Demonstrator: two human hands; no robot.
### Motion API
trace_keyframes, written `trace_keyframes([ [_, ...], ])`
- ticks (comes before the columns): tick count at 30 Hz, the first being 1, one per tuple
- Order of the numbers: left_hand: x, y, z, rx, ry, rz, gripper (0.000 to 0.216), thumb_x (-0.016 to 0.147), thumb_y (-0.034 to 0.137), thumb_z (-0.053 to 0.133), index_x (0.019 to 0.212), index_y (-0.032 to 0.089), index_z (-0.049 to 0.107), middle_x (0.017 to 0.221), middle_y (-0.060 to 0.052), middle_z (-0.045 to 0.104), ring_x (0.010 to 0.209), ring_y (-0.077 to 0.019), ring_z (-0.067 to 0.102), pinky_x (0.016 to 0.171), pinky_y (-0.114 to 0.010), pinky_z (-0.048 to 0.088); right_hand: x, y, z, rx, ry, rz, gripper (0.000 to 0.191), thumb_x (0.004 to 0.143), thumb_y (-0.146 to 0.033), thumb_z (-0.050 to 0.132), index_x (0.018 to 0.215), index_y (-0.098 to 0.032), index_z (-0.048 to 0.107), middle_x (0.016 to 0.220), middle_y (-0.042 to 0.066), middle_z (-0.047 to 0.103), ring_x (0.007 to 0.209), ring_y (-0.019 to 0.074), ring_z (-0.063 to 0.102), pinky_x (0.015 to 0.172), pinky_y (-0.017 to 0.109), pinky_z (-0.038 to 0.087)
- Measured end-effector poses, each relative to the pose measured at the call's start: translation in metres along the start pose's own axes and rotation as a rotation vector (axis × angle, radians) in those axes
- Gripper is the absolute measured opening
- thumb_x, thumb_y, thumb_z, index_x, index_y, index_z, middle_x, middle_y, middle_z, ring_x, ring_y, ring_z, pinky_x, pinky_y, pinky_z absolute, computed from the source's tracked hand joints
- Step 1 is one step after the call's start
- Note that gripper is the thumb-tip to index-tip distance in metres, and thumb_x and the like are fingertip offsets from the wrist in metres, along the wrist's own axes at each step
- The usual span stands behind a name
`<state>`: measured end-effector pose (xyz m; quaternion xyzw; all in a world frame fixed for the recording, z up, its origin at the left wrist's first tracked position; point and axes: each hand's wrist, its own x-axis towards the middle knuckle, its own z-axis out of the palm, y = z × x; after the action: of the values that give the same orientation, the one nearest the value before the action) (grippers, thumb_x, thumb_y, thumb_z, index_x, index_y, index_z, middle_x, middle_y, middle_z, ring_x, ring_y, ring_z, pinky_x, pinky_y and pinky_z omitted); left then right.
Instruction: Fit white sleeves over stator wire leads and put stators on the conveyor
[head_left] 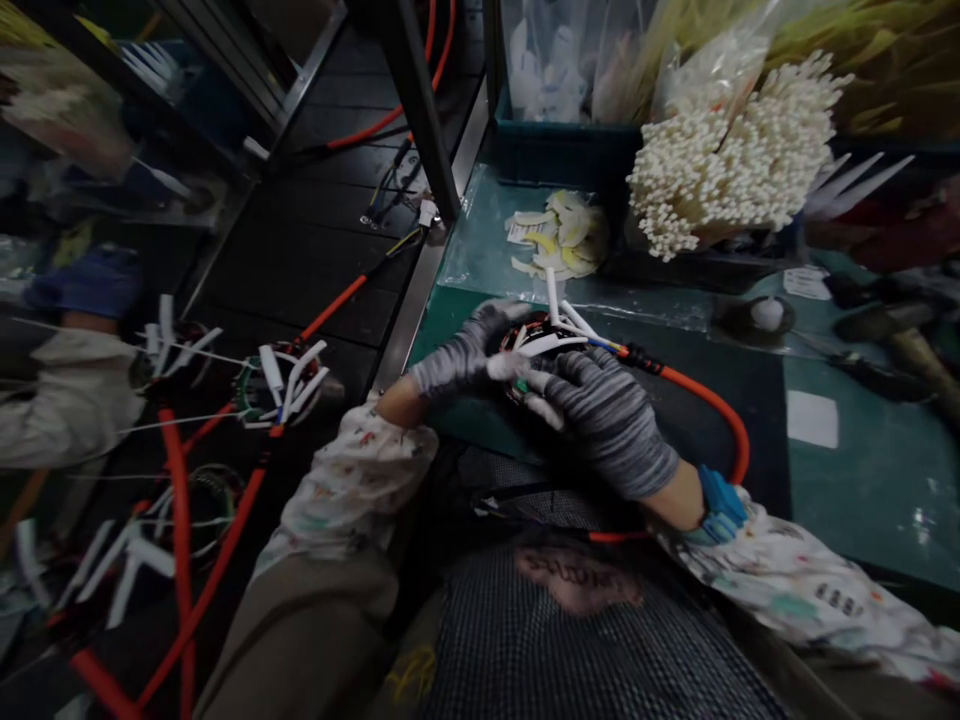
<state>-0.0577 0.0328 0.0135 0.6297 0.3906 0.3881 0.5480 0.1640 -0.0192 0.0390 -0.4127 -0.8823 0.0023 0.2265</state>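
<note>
A motor stator (536, 335), a dark ring with wire windings and white sleeves standing up from it, is held over the near edge of the green work surface. My left hand (469, 350), in a grey striped glove with white fingertips, grips its left side. Wrapped over the near right side is my right hand (611, 415), gloved the same way, its fingertips close to the left ones. An orange cable (709, 395) leaves the stator on the right and curves down behind my right wrist. The stator's underside and part of its front are hidden by my fingers.
More stators (281, 385) with white sleeves and orange cables lie on the dark slatted line at left. A co-worker's gloved hand (86, 280) is beside them. Ahead are a bundle of white-tipped sleeves (735, 160), a scrap pile (562, 235) and a metal post (420, 100); tools (881, 340) lie right.
</note>
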Motion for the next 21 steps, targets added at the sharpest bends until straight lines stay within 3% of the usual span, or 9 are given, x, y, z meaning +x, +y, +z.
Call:
trace_keyframes([
  [2,0.006,-0.005,0.003,-0.033,-0.243,-0.006,0.103,0.066,0.061,0.098,0.155,0.031,0.054,0.154,-0.011,0.061,0.148,-0.0395,0.055,0.126,-0.058,0.046,-0.009,-0.003,0.000,0.045,0.009,0.015,0.024,0.105,-0.032,0.065,0.110,-0.021,0.086,0.102,0.011,0.081,0.089,0.0269,0.069,0.078,0.039,0.057],
  [3,0.004,-0.006,0.006,-0.032,-0.298,0.024,0.109,0.067,0.059,0.099,0.159,0.035,0.048,0.159,-0.010,0.057,0.151,-0.0399,0.052,0.128,-0.060,0.044,-0.016,-0.006,-0.001,0.063,0.028,0.016,0.023,0.105,-0.031,0.065,0.109,-0.020,0.086,0.102,0.011,0.081,0.090,0.0269,0.069,0.078,0.039,0.057],
  [7,-0.026,-0.006,0.010,0.182,-0.302,0.238,0.115,0.068,0.054,0.100,0.164,0.047,0.037,0.177,-0.003,0.032,0.167,-0.0442,0.024,0.136,-0.066,0.027,-0.043,-0.023,-0.008,0.103,0.104,0.010,0.028,0.105,-0.017,0.058,0.109,-0.022,0.085,0.106,0.008,0.083,0.095,0.0243,0.070,0.084,0.037,0.060],
  [10,-0.044,0.001,0.007,0.350,-0.291,0.299,0.115,0.077,0.052,0.095,0.168,0.046,0.026,0.182,-0.006,0.016,0.169,-0.0443,0.016,0.134,-0.070,0.027,-0.050,-0.027,-0.013,0.108,0.121,-0.027,0.033,0.106,-0.014,0.054,0.101,-0.023,0.086,0.098,0.006,0.083,0.087,0.0214,0.071,0.078,0.033,0.061],
  [12,-0.048,0.005,0.006,0.429,-0.296,0.304,0.109,0.085,0.054,0.088,0.170,0.045,0.020,0.182,-0.010,0.016,0.168,-0.0428,0.019,0.133,-0.069,0.030,-0.050,-0.023,-0.014,0.110,0.113,-0.085,0.033,0.105,-0.014,0.054,0.099,-0.022,0.085,0.093,0.005,0.083,0.083,0.0204,0.071,0.073,0.032,0.062],
  [15,-0.048,0.005,0.008,0.470,-0.285,0.333,0.102,0.091,0.061,0.079,0.171,0.044,0.017,0.177,-0.011,0.029,0.168,-0.0404,0.024,0.133,-0.066,0.033,-0.050,-0.017,-0.013,0.137,0.039,-0.117,0.029,0.104,-0.013,0.058,0.106,-0.023,0.085,0.094,0.006,0.083,0.088,0.0218,0.072,0.078,0.034,0.063],
  [21,-0.051,0.000,0.013,0.544,-0.187,0.234,0.107,0.079,0.077,0.082,0.162,0.029,0.035,0.176,-0.015,0.034,0.163,-0.0419,0.034,0.134,-0.056,0.037,-0.049,-0.023,-0.014,0.204,-0.072,-0.010,0.029,0.105,-0.021,0.058,0.117,-0.023,0.084,0.117,0.011,0.081,0.100,0.0266,0.072,0.087,0.043,0.063],
])
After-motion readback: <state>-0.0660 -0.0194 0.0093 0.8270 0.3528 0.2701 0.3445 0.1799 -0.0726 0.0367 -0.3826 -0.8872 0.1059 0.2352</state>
